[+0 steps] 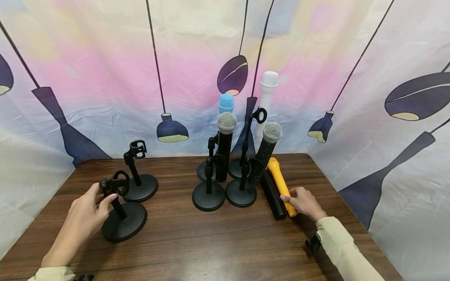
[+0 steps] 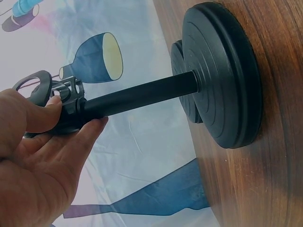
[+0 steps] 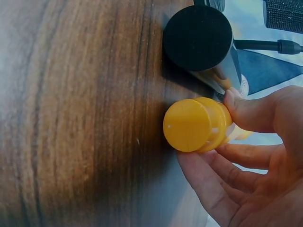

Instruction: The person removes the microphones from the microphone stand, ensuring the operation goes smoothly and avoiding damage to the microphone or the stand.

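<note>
On the left, my left hand (image 1: 86,214) grips a black desktop microphone stand (image 1: 125,224) near its top, thumb and fingers round the joint below the clip. The left wrist view shows the stand's post and round base (image 2: 225,75) at the wooden table. To the right, my right hand (image 1: 305,203) pinches the lower end of a yellow microphone (image 1: 278,177), which lies on the table with its head toward the back. Its round yellow end (image 3: 187,125) faces the right wrist camera. A black microphone (image 1: 272,198) lies alongside it on the left.
Behind the held stand is another black stand (image 1: 141,188) with its clip unfilled. Mid-table several stands cluster, with two silver-headed black microphones (image 1: 224,150) (image 1: 264,154), a blue microphone (image 1: 226,102) and a tall white microphone (image 1: 267,91). A printed curtain (image 1: 197,58) hangs behind the table.
</note>
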A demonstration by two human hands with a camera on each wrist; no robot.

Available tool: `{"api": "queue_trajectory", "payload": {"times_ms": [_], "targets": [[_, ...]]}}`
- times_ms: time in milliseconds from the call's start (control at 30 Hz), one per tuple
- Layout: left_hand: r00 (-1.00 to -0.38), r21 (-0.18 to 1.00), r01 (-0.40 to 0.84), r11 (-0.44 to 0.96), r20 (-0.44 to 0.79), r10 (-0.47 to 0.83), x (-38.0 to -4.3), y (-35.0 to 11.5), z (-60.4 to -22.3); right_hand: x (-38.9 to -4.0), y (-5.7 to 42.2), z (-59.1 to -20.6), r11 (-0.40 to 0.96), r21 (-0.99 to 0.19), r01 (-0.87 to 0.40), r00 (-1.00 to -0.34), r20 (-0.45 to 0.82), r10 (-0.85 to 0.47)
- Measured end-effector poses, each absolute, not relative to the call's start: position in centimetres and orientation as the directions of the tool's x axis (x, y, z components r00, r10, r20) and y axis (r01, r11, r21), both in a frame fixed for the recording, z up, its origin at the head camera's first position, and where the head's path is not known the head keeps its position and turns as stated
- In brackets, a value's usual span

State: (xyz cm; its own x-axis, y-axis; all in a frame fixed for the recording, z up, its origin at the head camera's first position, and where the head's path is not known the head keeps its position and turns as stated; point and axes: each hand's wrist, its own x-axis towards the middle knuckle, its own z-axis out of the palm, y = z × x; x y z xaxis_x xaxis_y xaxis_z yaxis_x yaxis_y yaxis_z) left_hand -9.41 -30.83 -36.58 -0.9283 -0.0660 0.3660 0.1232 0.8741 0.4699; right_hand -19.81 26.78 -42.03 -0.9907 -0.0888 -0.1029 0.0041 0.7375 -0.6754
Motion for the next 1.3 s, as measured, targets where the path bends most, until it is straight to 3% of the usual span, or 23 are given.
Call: {"api": "queue_trajectory", "payload": {"times_ms": [967,1300], "targets": [[-0.933,0.487,0.108,0.867,0.352,-0.081,-9.39,-30.76,-36.68,-20.03,26.44,-42.21,0.769,-0.639,0.018,-0.99,-0.117,-0.075],[-0.972,0.427,-0.006,0.904,0.21,-0.106,-8.82,-31.24,-37.2,-19.69,26.59,-41.65,0.758,-0.652,0.025,-0.987,-0.136,-0.084]]}}
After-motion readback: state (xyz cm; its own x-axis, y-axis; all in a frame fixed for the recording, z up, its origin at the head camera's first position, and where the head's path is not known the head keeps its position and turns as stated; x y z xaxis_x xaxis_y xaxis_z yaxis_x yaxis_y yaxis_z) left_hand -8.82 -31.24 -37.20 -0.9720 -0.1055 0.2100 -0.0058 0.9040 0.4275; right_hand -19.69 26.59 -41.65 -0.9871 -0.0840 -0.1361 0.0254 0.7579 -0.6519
